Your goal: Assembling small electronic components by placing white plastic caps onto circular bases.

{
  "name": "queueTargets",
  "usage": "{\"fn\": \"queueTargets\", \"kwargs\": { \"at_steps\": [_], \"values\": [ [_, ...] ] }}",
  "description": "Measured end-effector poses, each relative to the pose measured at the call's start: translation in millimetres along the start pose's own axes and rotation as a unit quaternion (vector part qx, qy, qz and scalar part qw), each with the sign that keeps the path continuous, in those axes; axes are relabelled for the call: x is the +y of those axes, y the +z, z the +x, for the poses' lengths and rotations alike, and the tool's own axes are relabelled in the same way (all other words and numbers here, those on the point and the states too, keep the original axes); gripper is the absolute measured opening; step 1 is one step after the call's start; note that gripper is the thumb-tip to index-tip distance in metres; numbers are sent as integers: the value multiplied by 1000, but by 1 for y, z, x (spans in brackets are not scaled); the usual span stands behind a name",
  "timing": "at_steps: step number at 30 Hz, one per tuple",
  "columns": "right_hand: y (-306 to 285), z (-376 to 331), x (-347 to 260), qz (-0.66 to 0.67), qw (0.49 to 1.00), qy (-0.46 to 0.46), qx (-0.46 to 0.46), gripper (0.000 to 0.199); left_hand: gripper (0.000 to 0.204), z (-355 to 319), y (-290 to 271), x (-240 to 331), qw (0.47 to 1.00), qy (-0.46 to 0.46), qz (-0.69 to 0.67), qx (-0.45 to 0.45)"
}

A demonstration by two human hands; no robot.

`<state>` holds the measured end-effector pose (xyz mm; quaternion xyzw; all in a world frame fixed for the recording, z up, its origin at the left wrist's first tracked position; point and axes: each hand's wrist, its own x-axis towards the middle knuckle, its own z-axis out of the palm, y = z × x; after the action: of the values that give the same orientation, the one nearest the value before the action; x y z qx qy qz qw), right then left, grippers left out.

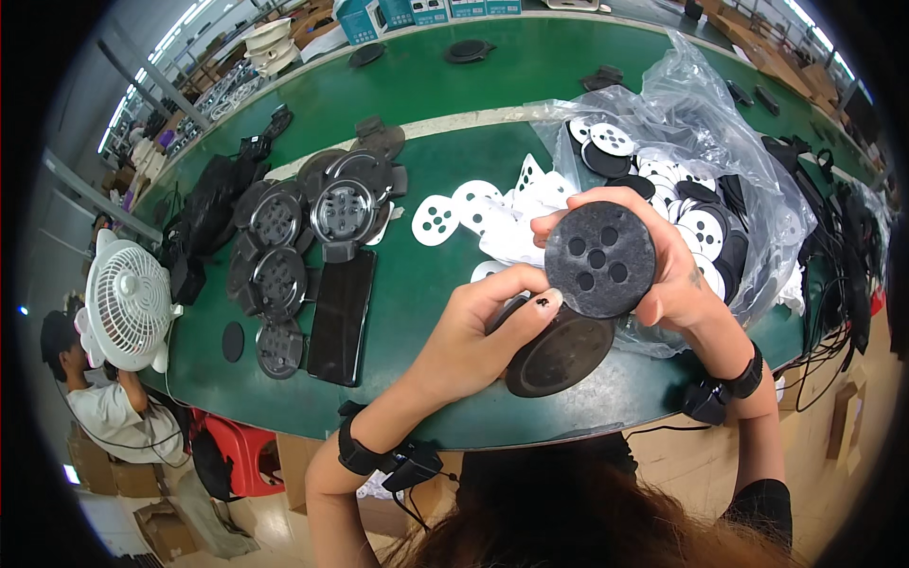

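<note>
A round black pad [600, 260] with five holes is tilted up in front of me. My right hand [674, 270] is closed around its right side, fingers behind and thumb at the lower edge. At its lower left rim, my left hand [497, 322] is closed, thumb and index finger pinching the edge. Below the pad sits a dark, shiny round piece [561, 355], partly hidden by the left fingers and the pad; whether the left hand also holds it is unclear. Beyond lie white round sheets with holes [436, 220].
Left of my hands are round black bases with clear covers [346, 210], a dark phone-like slab [341, 317] and a small black disc [233, 342]. On the right, a clear plastic bag [705, 104] holds black and white discs. A white fan [131, 303] stands at the left edge.
</note>
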<state>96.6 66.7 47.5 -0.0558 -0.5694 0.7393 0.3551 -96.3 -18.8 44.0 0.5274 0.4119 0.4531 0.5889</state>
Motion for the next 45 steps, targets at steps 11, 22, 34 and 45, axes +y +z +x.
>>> {"fn": "queueTargets", "kwargs": {
  "at_steps": [11,22,34,45],
  "values": [
    [2,-2,-10,-61,992,3,113,91,28,-1,-1,7,1000,30,-9,4],
    [-7,-6,-26,-245,960,-14,135,93,29,-3,1,10,979,112,-28,165],
    [-2,-5,-16,-216,967,70,118,53,35,-4,-1,-2,955,275,71,81],
    [3,-2,-20,-221,961,89,141,27,49,-4,4,-2,955,292,34,49]
  ]
}}
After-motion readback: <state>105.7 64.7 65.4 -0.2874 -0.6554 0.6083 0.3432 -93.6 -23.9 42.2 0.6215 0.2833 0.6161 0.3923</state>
